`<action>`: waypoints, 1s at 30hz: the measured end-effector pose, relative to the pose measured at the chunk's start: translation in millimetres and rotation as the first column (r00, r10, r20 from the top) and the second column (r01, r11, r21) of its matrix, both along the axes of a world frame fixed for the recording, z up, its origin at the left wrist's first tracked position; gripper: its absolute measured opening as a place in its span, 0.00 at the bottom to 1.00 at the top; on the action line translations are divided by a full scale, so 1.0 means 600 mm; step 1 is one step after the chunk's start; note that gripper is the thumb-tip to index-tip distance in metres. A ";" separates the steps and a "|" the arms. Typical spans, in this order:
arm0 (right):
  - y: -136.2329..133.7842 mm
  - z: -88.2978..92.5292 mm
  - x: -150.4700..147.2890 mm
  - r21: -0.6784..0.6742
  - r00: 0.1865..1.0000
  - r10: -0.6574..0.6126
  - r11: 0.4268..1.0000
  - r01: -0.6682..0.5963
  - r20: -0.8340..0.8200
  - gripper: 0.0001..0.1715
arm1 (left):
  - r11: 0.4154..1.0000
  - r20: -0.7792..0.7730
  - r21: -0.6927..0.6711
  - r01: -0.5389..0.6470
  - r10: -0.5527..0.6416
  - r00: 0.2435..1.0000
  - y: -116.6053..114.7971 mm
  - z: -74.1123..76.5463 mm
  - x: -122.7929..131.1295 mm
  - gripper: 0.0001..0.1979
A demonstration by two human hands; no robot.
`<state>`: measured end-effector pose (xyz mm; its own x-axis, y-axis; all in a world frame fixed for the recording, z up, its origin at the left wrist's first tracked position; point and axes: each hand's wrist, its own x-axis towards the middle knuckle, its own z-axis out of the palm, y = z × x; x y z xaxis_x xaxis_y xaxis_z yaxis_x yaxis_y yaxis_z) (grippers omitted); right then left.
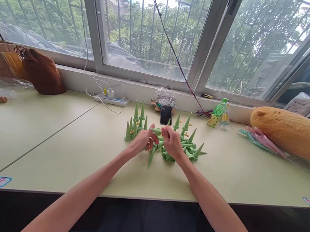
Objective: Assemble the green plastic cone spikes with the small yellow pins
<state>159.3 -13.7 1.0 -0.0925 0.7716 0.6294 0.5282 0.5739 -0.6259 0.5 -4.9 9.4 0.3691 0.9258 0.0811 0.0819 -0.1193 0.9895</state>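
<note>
My left hand grips a green cone-shaped plastic piece between thumb and fingers, just above the table. Facing it, my right hand is closed at the other end of that piece; what its fingertips pinch is hidden. Below my hands lies a heap of loose green pieces, some hollow tubes. One pointed green cone lies toward me. Upright green cones stand in a group beyond my left hand. More upright cones, with small yellow parts on them, stand beyond my right hand.
Behind the cones lie a black phone and crumpled clear plastic. A power strip is at the back left, near a brown bag. A green bottle and a long tan plush are on the right.
</note>
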 end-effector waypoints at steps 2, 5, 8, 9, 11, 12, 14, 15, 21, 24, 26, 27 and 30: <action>0.001 -0.003 -0.001 0.001 1.000 0.018 1.000 -0.018 0.005 0.22 | 0.998 0.033 -0.058 0.027 -0.025 0.999 -0.001 0.000 0.000 0.34; 0.002 -0.004 0.000 0.002 1.000 0.019 1.000 -0.019 -0.006 0.21 | 0.996 0.053 -0.080 0.033 -0.028 0.998 -0.001 0.000 0.001 0.31; 0.002 -0.003 0.000 -0.002 1.000 0.011 1.000 -0.011 -0.014 0.21 | 0.997 0.063 -0.064 0.038 -0.034 0.997 -0.001 -0.002 0.000 0.30; 0.002 -0.003 0.000 -0.004 1.000 0.007 1.000 -0.007 -0.016 0.21 | 0.998 0.062 -0.048 0.037 -0.034 0.998 0.000 -0.004 -0.001 0.30; 0.002 -0.001 0.000 -0.007 1.000 0.005 1.000 -0.005 -0.025 0.21 | 0.999 0.048 -0.007 0.039 -0.038 0.998 0.001 -0.006 -0.003 0.29; 0.002 -0.001 0.000 -0.010 0.999 0.006 1.000 -0.007 -0.032 0.21 | 0.999 0.038 0.014 0.041 -0.041 0.998 0.001 -0.007 -0.004 0.28; 0.002 0.000 -0.001 -0.017 0.999 0.011 1.000 -0.012 -0.047 0.22 | 0.997 0.016 0.060 0.042 -0.043 0.999 0.001 -0.007 -0.005 0.26; 0.002 0.000 -0.001 -0.018 0.999 0.010 1.000 -0.011 -0.052 0.22 | 0.996 0.009 0.085 0.038 -0.039 0.999 -0.001 -0.006 -0.005 0.25; 0.003 0.001 -0.002 -0.033 0.998 0.009 0.999 -0.011 -0.069 0.23 | 0.974 0.077 0.219 -0.055 0.039 0.996 -0.012 0.003 0.000 0.21; 0.003 0.002 -0.002 -0.037 0.997 0.012 0.999 -0.015 -0.075 0.23 | 0.952 0.143 0.294 -0.083 0.042 0.989 -0.010 0.000 0.002 0.19; 0.002 0.003 -0.002 -0.032 0.997 0.010 0.999 -0.013 -0.074 0.24 | 0.934 0.152 0.346 -0.086 0.035 0.988 -0.005 -0.005 0.003 0.15; 0.002 0.004 -0.002 -0.031 0.997 0.008 0.999 -0.010 -0.072 0.24 | 0.924 0.150 0.373 -0.088 0.033 0.988 -0.002 -0.008 0.002 0.15; 0.001 0.006 -0.002 -0.024 0.998 0.000 1.000 -0.001 -0.070 0.24 | 0.882 0.138 0.459 -0.102 0.043 0.990 0.005 -0.017 0.001 0.14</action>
<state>158.3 -13.1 4.3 -0.0496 0.7867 0.6154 0.4826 0.5583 -0.6748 0.8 -1.8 -0.6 0.2623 0.7950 0.5470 -0.0073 -0.5652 0.8249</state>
